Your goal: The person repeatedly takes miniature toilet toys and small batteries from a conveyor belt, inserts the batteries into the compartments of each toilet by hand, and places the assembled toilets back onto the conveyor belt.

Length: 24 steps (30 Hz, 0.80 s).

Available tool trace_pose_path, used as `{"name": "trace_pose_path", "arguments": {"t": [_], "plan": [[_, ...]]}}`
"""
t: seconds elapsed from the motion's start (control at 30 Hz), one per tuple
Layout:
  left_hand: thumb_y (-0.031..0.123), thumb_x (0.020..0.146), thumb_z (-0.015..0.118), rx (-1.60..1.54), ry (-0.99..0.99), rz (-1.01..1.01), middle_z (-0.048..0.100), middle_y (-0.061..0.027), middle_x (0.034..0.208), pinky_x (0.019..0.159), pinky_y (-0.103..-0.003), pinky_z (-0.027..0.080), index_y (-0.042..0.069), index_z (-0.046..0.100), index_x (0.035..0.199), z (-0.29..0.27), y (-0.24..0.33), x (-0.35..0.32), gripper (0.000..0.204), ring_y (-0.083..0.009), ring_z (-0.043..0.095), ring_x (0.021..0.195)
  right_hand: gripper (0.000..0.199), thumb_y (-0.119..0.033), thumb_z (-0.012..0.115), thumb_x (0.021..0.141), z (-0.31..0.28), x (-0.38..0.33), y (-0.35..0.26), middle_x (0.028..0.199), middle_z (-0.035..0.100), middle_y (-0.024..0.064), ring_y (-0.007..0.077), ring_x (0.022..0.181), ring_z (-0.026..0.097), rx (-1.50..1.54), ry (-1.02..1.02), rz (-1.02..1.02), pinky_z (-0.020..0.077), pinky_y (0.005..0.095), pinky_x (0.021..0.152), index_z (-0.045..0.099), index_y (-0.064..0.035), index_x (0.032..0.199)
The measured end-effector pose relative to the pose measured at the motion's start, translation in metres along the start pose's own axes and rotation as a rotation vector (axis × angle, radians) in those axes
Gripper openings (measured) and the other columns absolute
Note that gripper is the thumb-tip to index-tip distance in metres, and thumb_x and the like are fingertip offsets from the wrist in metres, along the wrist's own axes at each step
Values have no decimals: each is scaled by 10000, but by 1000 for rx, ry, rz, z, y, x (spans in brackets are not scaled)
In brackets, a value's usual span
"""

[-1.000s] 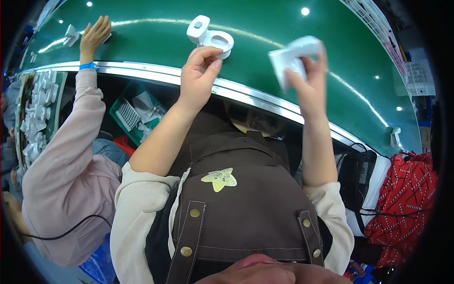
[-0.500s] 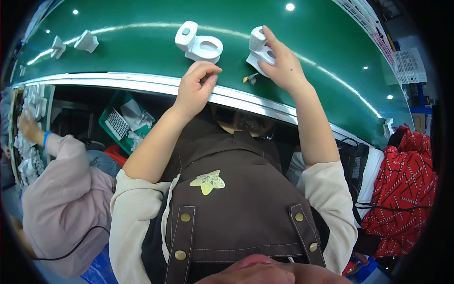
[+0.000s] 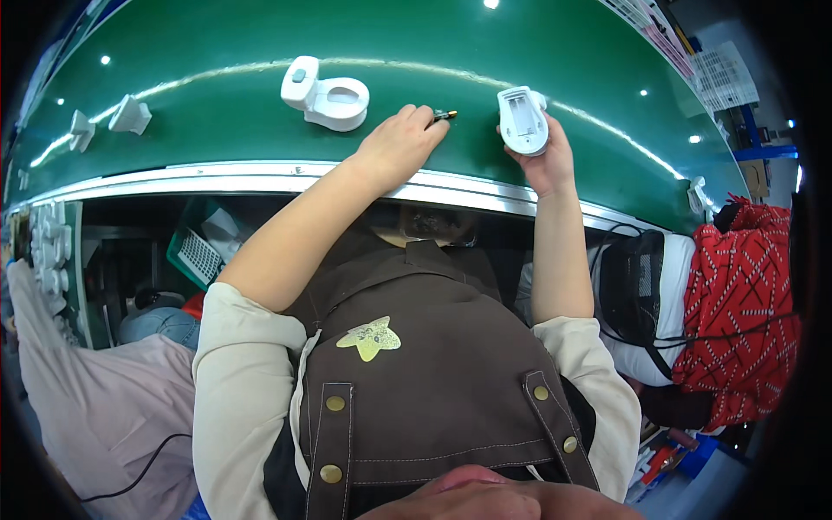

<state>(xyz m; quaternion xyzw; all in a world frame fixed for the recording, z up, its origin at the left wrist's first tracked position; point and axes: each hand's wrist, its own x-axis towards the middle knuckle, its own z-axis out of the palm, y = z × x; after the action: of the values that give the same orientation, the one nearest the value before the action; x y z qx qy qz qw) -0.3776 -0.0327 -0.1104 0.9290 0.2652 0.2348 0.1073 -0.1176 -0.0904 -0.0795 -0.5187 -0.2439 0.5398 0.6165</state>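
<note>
My right hand (image 3: pixel 550 165) is closed round a small white toy toilet (image 3: pixel 523 130). Its underside is turned up, and an uncovered battery compartment shows there with no batteries in it. At the middle of the green table, my left hand (image 3: pixel 400 146) is closed on a small battery (image 3: pixel 445 115), dark with a coppery end. The fingers hide most of it, and I cannot tell whether there is more than one. A second toy toilet (image 3: pixel 341 102) stands upright on the table, to the left and beyond my left hand, apart from it.
Two white parts (image 3: pixel 130 115) lie at the table's far left. The pale metal edge (image 3: pixel 286 172) runs in front of me. A green basket (image 3: pixel 185 257) sits below it on the left, beside a person in a pink sleeve (image 3: pixel 113 381). Red patterned cloth (image 3: pixel 741 321) lies right.
My right hand has picked up the right toy toilet and turned it underside up. My left hand has moved right and taken hold of the battery from the table.
</note>
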Motion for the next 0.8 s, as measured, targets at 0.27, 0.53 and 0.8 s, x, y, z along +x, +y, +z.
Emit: {"name": "trace_pose_path", "arguments": {"t": [0.27,0.53,0.8], "plan": [[56,798,574,195,145,-76,556,-132,969,792,-363,529,29,605,1113,41,-1,45,318,-288,566,903,438,-353,380,995,-7,-11,4,1169,668,126,275,979,683,221,-258,68,565,387,774,578,-76,1271],[47,867,535,121,326,-175,567,-110,911,663,-308,531,25,592,1149,56,-10,59,289,-205,573,848,456,-315,415,994,-12,-4,16,1282,601,177,310,1053,653,342,-164,15,572,442,831,514,-34,1339],[-15,817,556,-509,210,-87,532,-146,953,685,-409,530,72,525,1277,16,82,49,469,-334,605,755,461,-175,470,974,1,-2,22,1282,561,71,232,1167,572,349,-160,-43,484,422,967,372,-127,1422]]}}
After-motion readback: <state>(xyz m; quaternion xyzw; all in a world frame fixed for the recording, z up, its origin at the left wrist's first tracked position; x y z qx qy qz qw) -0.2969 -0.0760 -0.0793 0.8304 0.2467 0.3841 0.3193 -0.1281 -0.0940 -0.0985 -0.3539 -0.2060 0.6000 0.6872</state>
